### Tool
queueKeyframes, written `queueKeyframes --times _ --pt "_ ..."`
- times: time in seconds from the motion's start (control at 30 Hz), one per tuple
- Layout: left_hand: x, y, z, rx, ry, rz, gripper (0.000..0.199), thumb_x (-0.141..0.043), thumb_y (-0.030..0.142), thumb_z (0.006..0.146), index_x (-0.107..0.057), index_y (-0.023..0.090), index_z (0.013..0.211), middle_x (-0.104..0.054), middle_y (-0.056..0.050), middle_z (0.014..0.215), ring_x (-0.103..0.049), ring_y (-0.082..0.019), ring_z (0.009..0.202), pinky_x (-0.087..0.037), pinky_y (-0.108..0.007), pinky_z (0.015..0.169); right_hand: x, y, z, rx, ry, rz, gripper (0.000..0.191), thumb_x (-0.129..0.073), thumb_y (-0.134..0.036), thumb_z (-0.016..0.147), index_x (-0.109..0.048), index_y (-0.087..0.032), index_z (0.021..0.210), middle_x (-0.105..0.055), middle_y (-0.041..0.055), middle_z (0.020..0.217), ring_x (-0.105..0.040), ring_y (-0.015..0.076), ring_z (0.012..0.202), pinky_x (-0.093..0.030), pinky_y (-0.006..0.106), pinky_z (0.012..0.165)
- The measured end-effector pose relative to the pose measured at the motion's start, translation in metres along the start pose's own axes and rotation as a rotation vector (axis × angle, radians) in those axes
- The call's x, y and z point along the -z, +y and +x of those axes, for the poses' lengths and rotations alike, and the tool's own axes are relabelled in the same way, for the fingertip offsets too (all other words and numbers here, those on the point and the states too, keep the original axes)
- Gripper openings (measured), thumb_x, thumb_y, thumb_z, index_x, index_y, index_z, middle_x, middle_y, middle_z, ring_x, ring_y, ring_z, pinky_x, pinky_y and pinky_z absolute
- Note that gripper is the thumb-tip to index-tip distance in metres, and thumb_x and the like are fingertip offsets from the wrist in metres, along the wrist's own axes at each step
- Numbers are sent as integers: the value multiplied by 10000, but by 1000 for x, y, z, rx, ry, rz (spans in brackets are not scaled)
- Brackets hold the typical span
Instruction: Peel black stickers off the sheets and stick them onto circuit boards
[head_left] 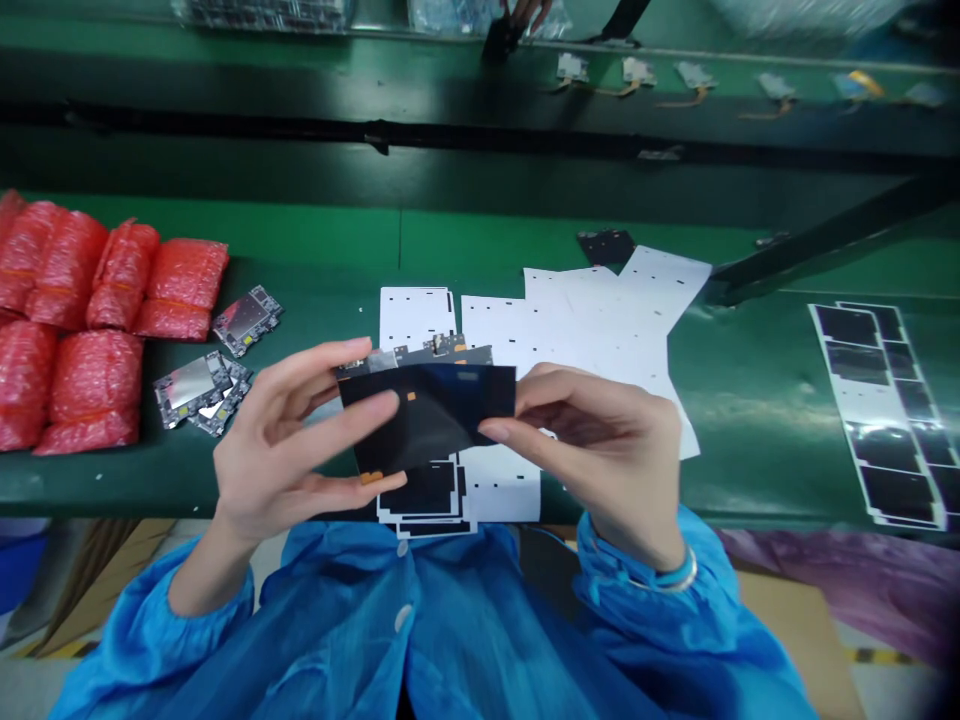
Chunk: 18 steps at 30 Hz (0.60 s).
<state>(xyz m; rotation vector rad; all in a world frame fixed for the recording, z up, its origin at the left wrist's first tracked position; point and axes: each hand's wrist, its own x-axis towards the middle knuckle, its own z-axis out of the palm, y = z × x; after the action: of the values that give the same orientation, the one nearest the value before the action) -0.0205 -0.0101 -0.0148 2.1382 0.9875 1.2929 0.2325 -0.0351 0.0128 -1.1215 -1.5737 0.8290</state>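
My left hand (277,445) grips a circuit board (448,346) whose component-covered top edge shows above a thin black film sheet (442,415). The sheet covers most of the board's face; how far it is stuck down I cannot tell. My left index finger presses on the film, and orange spots show near its lower left corner. At the right end, my right hand (611,440) pinches the film between thumb and fingers. Below the hands lie white-edged black film sheets (424,490). White backing sheets (577,315) spread behind and to the right.
Red bubble-wrapped bundles (97,385) stack at the left, with loose circuit boards (199,390) beside them. More film sheets (855,355) lie far right. Another dark board (606,246) sits behind the white sheets. A co-worker's hand (529,14) shows at the top, near small parts (637,70) on a ledge.
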Motion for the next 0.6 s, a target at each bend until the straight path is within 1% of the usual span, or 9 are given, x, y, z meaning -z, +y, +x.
queueKeyframes --times 0.1,0.17,0.2,0.3,0.37,0.4,0.47,0.53,0.6 --pt "1 2 4 -224 -147 195 423 -853 245 781 -728 315 1179 -528 -20 1459 -643 -259 1253 -618 -349 1052 -1 2 -2 216 -7 -399 69 -724 -191 911 -692 -192 850 -731 -12 752 -655 98 634 -514 221 539" --pt "-1 2 6 -274 -236 242 327 -792 242 844 -727 282 1162 -529 -44 1438 -639 -245 1250 -616 -360 1051 0 7 -3 316 -29 -654 239 -602 -263 1003 -695 -175 802 -702 -3 657 -611 91 545 -453 231 491" --pt "-3 1 8 -300 -292 241 291 -756 249 877 -721 263 1165 -536 -62 1419 -636 -238 1252 -615 -366 1049 2 11 -4 323 -44 -749 360 -530 -316 1039 -684 -174 746 -659 -5 585 -568 89 491 -403 242 456" --pt "-10 -17 24 -378 -426 197 245 -691 279 930 -704 233 1171 -530 -94 1411 -596 -236 1312 -605 -382 1052 9 31 -4 183 -58 -949 640 -332 -508 1071 -604 -178 595 -503 -6 438 -391 89 374 -243 277 400" --pt "-21 -41 48 -390 -401 178 224 -692 319 930 -709 252 1143 -518 -74 1441 -563 -249 1353 -584 -422 1076 13 47 -4 41 -54 -1018 724 -241 -592 1056 -563 -178 557 -445 -3 415 -317 87 358 -196 279 405" --pt "-28 -57 62 -367 -355 179 232 -702 351 922 -712 264 1137 -510 -62 1461 -545 -263 1372 -559 -458 1101 14 54 -5 -16 -63 -1023 739 -222 -608 1051 -559 -177 555 -442 0 419 -315 88 360 -197 275 409" --pt "-43 -90 92 -211 -271 220 317 -705 425 910 -703 266 1184 -486 -68 1501 -476 -316 1435 -438 -546 1196 12 67 -7 -92 -137 -977 713 -250 -591 1054 -607 -168 605 -518 22 476 -408 104 395 -261 267 425" --pt "-56 -116 114 47 -306 263 632 -782 506 820 -591 276 1376 -366 -118 1595 -295 -417 1532 -342 -622 1222 6 76 -12 -143 -250 -901 603 -342 -542 1054 -698 -153 759 -660 68 635 -568 150 497 -386 277 464" --pt "-61 -125 118 234 -407 313 846 -810 528 779 -454 262 1499 -210 -161 1666 -161 -478 1559 -303 -674 1210 -2 81 -18 -156 -346 -817 428 -466 -483 1030 -731 -147 1034 -758 126 932 -721 226 745 -551 329 599"
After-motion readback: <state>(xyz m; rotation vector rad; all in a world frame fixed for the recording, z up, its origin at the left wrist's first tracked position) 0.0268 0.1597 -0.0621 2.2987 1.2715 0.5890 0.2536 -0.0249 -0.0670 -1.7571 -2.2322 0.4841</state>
